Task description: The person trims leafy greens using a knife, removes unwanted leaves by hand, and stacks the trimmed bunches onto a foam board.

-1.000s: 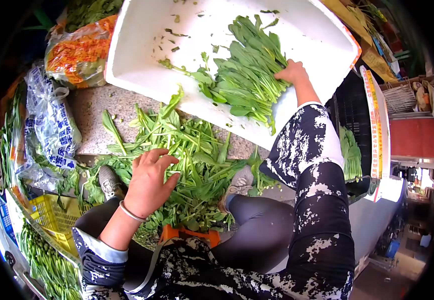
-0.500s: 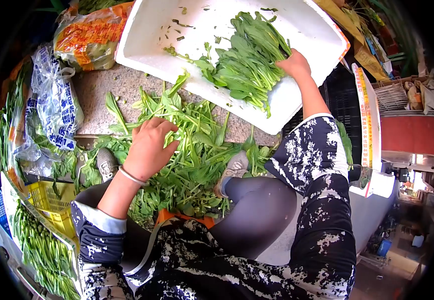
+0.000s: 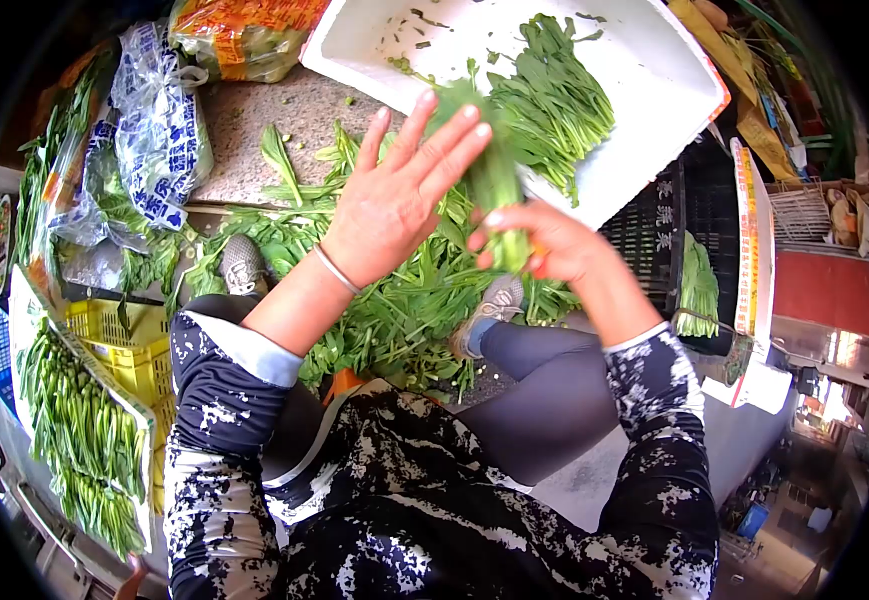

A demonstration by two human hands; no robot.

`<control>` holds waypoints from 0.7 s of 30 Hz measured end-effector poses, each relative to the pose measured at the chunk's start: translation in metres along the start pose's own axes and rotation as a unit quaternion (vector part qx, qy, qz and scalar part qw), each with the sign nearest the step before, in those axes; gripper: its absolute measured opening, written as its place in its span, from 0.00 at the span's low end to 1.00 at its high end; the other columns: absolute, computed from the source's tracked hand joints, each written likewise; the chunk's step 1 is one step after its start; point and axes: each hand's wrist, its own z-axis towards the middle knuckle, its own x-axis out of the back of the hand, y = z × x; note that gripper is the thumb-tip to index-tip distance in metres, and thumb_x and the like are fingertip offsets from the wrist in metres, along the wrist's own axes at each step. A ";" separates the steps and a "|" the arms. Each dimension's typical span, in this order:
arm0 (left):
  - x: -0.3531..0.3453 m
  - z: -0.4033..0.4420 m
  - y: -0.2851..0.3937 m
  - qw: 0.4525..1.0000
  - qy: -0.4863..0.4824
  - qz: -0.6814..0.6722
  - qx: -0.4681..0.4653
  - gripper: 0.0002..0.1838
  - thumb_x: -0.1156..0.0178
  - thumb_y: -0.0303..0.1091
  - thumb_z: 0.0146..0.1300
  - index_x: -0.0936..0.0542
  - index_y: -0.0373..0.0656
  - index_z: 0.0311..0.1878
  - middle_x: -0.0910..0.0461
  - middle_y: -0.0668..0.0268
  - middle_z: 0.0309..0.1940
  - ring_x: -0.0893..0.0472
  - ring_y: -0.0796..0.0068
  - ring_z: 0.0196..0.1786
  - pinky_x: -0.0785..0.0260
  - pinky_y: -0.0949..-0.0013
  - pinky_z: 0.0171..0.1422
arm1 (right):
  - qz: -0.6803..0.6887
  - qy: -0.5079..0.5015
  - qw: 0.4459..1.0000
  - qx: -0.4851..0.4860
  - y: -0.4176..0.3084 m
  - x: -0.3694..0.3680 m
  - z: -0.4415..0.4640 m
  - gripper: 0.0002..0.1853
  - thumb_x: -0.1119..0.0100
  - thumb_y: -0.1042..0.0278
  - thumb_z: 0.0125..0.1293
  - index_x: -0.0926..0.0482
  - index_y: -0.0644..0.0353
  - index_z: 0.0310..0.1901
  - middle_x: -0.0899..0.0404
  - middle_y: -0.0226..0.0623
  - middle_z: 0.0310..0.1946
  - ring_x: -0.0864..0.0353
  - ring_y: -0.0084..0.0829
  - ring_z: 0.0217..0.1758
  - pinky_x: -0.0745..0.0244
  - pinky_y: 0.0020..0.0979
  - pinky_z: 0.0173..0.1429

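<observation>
My right hand (image 3: 554, 240) is closed around the stem ends of a bunch of leafy greens (image 3: 494, 170), which is smeared by motion and points up and away from me. Beside those fingers shows a small red-orange thing that I cannot make out. My left hand (image 3: 389, 215), with a pale bangle at the wrist, is open with its fingers spread, right by the bunch's leaves; whether it touches them I cannot tell. More greens (image 3: 554, 100) lie in the white foam box (image 3: 644, 60) ahead. Loose leafy stems (image 3: 394, 320) are heaped below my hands, between my feet.
Plastic bags (image 3: 159, 130) and an orange-printed bag of vegetables (image 3: 254, 40) sit at the left. A yellow crate (image 3: 119, 335) stands beside a box of bundled green stalks (image 3: 79, 430). To the right is a black crate (image 3: 654, 240) with a bundle of greens (image 3: 697, 285) near it.
My right hand has come back from the foam box toward me with a bunch of greens. My left hand has moved up and right, its fingers now stretched out. The view has shifted slightly.
</observation>
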 end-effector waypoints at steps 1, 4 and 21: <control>-0.001 -0.002 0.002 1.000 0.004 -0.003 -0.004 0.45 0.38 0.26 0.40 0.45 0.52 0.66 0.45 0.66 0.66 0.50 0.62 0.70 0.58 0.55 0.70 | -0.002 -0.026 0.999 -0.027 0.010 -0.015 -0.003 0.20 0.39 0.65 0.54 0.32 0.64 0.45 0.22 0.46 0.34 0.18 0.32 0.30 0.34 0.14 0.12; 0.001 -0.012 0.005 0.995 -0.050 -0.036 -0.084 0.46 0.39 0.24 0.41 0.47 0.51 0.67 0.40 0.67 0.64 0.46 0.64 0.69 0.63 0.52 0.71 | 0.036 -0.080 0.994 -0.069 0.036 -0.038 -0.008 0.19 0.42 0.63 0.57 0.32 0.65 0.46 0.22 0.47 0.35 0.18 0.34 0.32 0.36 0.14 0.11; -0.016 -0.044 -0.019 0.903 -0.095 -0.419 0.014 0.30 0.31 0.31 0.41 0.27 0.41 0.52 0.21 0.68 0.40 0.23 0.73 0.44 0.33 0.70 0.55 | 0.285 -0.321 0.902 -0.046 0.037 -0.053 -0.002 0.41 0.66 0.36 0.62 0.33 0.79 0.48 0.23 0.57 0.32 0.20 0.36 0.24 0.35 0.16 0.10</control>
